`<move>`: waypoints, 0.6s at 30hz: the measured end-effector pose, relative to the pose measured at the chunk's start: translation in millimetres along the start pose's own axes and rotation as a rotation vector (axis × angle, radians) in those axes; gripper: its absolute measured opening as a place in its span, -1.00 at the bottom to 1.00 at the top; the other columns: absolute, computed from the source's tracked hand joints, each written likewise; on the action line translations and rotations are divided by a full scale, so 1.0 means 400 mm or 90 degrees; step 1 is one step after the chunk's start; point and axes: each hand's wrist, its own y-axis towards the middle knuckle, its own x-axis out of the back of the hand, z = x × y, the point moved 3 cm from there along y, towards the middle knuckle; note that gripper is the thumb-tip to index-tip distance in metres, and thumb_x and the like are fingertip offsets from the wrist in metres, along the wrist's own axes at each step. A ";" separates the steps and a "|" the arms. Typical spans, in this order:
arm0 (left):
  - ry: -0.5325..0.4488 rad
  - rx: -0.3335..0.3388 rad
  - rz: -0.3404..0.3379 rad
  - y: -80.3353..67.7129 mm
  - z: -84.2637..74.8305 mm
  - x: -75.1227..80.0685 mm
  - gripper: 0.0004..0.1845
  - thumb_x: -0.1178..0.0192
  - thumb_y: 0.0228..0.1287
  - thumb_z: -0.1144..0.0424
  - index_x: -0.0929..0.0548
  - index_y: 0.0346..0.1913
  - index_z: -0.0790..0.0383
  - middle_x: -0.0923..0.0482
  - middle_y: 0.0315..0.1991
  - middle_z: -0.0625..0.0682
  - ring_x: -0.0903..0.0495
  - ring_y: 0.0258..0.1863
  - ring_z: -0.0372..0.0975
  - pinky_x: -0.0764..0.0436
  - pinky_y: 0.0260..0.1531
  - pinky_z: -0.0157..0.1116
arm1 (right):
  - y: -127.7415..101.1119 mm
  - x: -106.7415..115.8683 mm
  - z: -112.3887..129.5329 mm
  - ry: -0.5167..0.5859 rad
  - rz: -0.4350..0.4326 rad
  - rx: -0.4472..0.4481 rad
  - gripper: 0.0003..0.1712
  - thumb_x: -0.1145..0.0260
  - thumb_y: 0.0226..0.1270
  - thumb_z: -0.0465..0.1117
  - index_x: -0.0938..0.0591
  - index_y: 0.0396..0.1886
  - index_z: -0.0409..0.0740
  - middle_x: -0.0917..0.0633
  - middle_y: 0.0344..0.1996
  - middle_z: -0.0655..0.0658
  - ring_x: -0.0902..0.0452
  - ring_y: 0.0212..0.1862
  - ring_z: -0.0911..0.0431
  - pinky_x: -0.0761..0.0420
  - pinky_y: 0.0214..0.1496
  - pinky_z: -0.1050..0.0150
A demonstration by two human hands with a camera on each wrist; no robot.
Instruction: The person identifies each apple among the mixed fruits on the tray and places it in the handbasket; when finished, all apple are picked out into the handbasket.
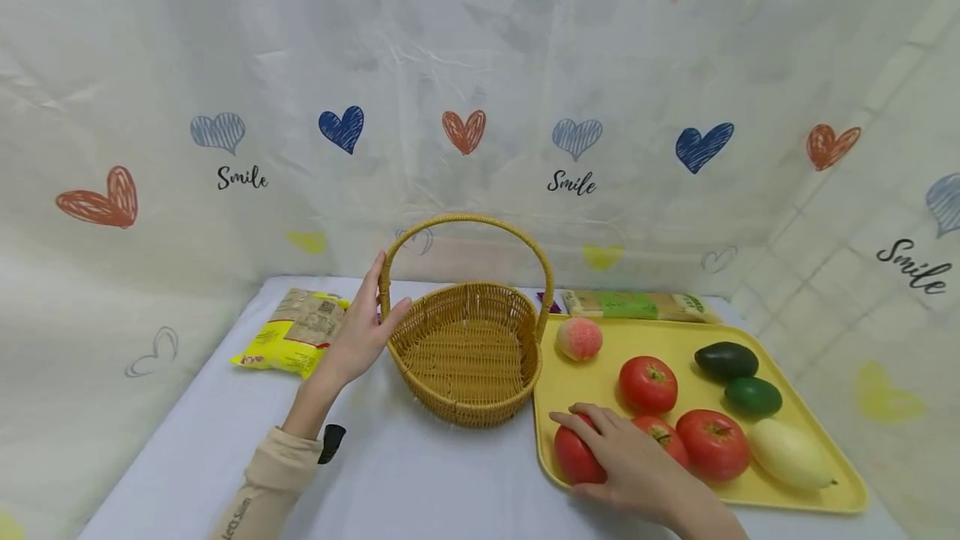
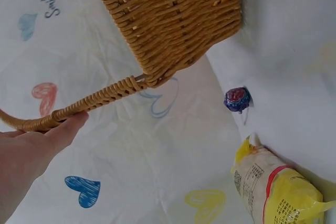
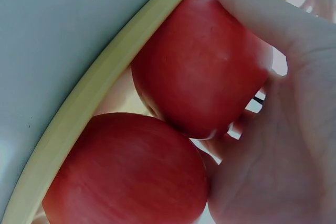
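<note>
A woven wicker basket [image 1: 468, 365] with a tall arched handle stands at the middle of the table. My left hand [image 1: 362, 336] touches the left side of the handle [image 2: 100, 95], its fingers fairly straight. Over the front left corner of the yellow tray [image 1: 600, 382], my right hand [image 1: 626, 461] grips a red apple [image 3: 202, 66], thumb and fingers curved around it. A second red apple [image 3: 126, 171] lies right beside that one. Other red apples [image 1: 648, 385] and a pink peach [image 1: 579, 338] sit on the same tray.
Two dark green avocado-like fruits [image 1: 726, 362] and a pale yellow oblong fruit [image 1: 791, 454] occupy the tray's right side. Behind it lies a long green-and-tan package [image 1: 637, 305]. A yellow bag [image 1: 296, 332] rests left of the basket, near a small wrapped lollipop [image 2: 237, 99].
</note>
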 end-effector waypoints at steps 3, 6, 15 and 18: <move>0.002 0.003 -0.001 -0.001 0.001 0.000 -0.08 -0.05 0.57 -0.12 0.26 0.69 0.01 0.28 0.71 0.05 0.07 0.67 0.10 -0.38 0.43 0.22 | -0.001 0.003 0.000 0.004 0.006 -0.009 0.01 -0.56 0.04 0.30 -0.40 0.49 0.21 -0.51 0.29 -0.11 -0.49 0.27 -0.16 -0.67 0.10 -0.31; 0.008 0.005 -0.001 -0.002 0.001 -0.001 -0.08 -0.04 0.56 -0.15 0.27 0.69 -0.02 0.29 0.72 0.04 0.07 0.67 0.12 -0.36 0.45 0.23 | -0.001 0.009 0.004 0.015 0.018 -0.025 -0.02 -0.59 0.02 0.28 -0.43 0.44 0.18 -0.52 0.24 -0.12 -0.50 0.23 -0.16 -0.68 0.07 -0.31; 0.008 0.004 0.000 0.001 0.002 0.000 -0.09 -0.03 0.56 -0.18 0.27 0.69 -0.07 0.27 0.71 0.00 0.00 0.65 0.16 -0.43 0.37 0.27 | -0.005 0.042 0.030 0.026 0.055 -0.019 -0.12 -0.60 0.02 0.23 -0.49 0.36 0.22 -0.54 0.15 -0.05 -0.53 0.07 -0.01 -0.75 -0.07 -0.16; 0.007 0.006 -0.001 -0.001 0.005 0.000 -0.08 -0.03 0.56 -0.18 0.26 0.69 -0.03 0.27 0.71 0.01 -0.04 0.63 0.21 -0.45 0.33 0.29 | -0.003 0.048 0.045 0.033 0.072 -0.001 -0.15 -0.59 0.05 0.22 -0.48 0.36 0.27 -0.55 0.15 -0.02 -0.54 0.02 0.05 -0.76 -0.13 -0.01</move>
